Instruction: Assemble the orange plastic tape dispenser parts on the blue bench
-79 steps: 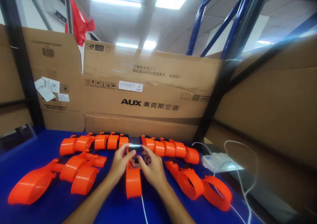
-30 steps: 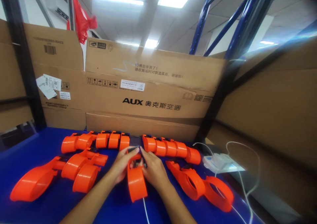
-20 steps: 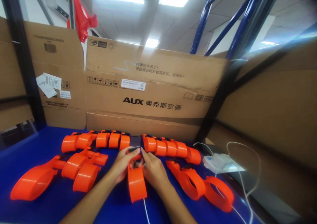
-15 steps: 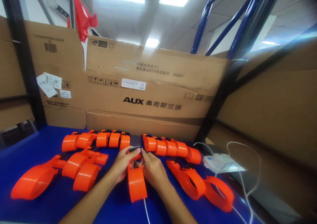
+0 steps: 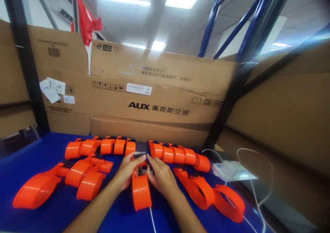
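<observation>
In the middle of the head view I hold an orange plastic band [image 5: 141, 193] bent into a loop, with a dark piece [image 5: 139, 155] at its upper end. My left hand [image 5: 127, 171] is closed on its left side, thumb lying across the top. From the right, my right hand [image 5: 162, 178] has its fingers bent and pressed on the band's upper part. What lies between the fingertips is partly hidden. Just beyond the hands lies a dark flat device like a phone [image 5: 141, 147].
Several similar orange bands stand in rows at the left [image 5: 107, 146] and right [image 5: 177, 154] on the blue tabletop [image 5: 113, 212]. A clear plastic box [image 5: 232, 171] and a white cable [image 5: 257, 202] are at the right. Behind stands a cardboard panel [image 5: 160, 123] between dark posts.
The lower loop of the held band has swung slightly left. Both hands keep nearly the same place and grip. The view has shifted very slightly.
</observation>
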Available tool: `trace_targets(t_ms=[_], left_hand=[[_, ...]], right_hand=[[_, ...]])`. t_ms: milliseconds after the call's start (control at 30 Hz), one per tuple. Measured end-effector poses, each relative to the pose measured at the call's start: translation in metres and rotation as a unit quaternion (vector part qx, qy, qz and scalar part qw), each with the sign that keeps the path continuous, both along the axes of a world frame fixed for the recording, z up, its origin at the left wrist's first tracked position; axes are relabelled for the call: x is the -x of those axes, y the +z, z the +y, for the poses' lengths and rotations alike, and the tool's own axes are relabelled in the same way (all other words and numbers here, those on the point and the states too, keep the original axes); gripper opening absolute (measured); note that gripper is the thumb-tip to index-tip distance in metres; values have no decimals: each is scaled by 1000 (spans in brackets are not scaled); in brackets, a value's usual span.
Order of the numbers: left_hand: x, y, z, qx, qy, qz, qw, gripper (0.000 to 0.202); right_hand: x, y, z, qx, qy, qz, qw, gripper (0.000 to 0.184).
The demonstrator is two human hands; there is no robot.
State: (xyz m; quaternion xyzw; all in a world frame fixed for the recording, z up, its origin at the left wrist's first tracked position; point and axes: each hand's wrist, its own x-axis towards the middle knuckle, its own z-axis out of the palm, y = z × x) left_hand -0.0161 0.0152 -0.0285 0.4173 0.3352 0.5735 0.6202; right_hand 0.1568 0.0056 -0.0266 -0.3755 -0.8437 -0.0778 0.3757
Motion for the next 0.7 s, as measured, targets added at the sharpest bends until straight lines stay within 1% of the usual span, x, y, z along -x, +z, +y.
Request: trace_targets(t_ms=[100, 200, 333, 433, 700], left_hand=[[0, -3, 2, -22, 13, 20, 999, 43], [-2, -4, 3, -42, 14, 42, 998, 43], [-3, -3, 2, -65, 3, 56, 996, 41], [-3, -3, 1, -80, 2, 61, 995, 40], [-3, 1, -2, -107, 22, 76, 991, 39]], right_hand=[[-3, 3, 0, 9, 8, 34, 999, 41], [-2, 3, 0, 16, 5, 76, 997, 34], [2, 1, 0, 18, -7, 117, 993, 32], [4, -1, -1, 23, -5, 128, 991, 33], [5, 1, -3, 38, 16, 123, 992, 31]])
